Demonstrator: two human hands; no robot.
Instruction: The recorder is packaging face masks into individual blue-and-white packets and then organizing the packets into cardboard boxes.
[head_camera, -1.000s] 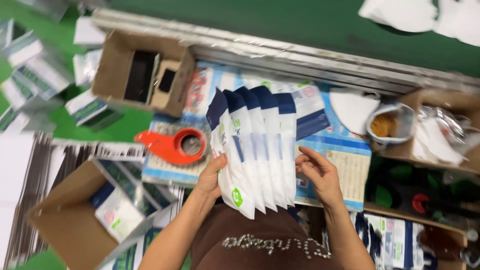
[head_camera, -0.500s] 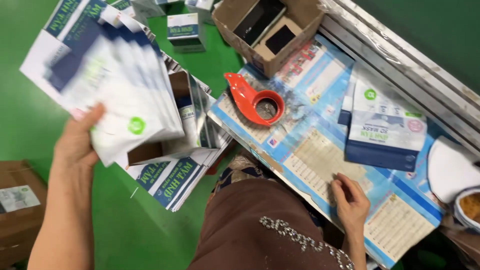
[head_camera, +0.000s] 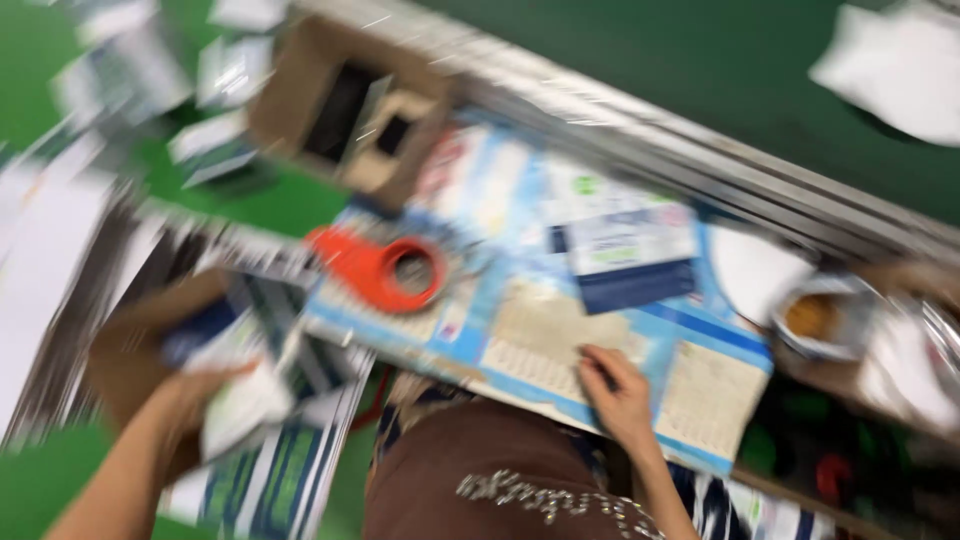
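Pretty blurry view, but here's what I can make out standing next to this person. Closest in is their brown top with a sparkly trim (head_camera: 545, 495). Their left hand (head_camera: 195, 395) is down low on the left, over a brown cardboard box (head_camera: 125, 350), with its grip pinched on a bunch of white and blue pouches (head_camera: 240, 395) that sit at the box's opening. How far in they are, I can't tell, it's all smeared. Below that hand there are striped white and blue flat packs (head_camera: 265, 485) lying on the green floor (head_camera: 45, 480).

The right hand (head_camera: 615, 390) is resting flat on the counter (head_camera: 620, 350), fingers spread loosely on a printed blue and cream sheet, holding nothing. The counter is covered in those printed sheets.

A bit further in, an orange tape dispenser (head_camera: 385, 268) sits on the counter left of the middle, well apart from either hand. To its right lies a white pouch with a dark blue bottom band (head_camera: 620, 250). Off to the right edge there's a small round tub with something brownish inside (head_camera: 815, 318).

Further back, an open cardboard box with dark inserts (head_camera: 350, 110) stands at the counter's far left corner, and beyond it more white and blue packs (head_camera: 215, 150) are scattered on the floor. A metal rail (head_camera: 700, 160) runs along the far side.
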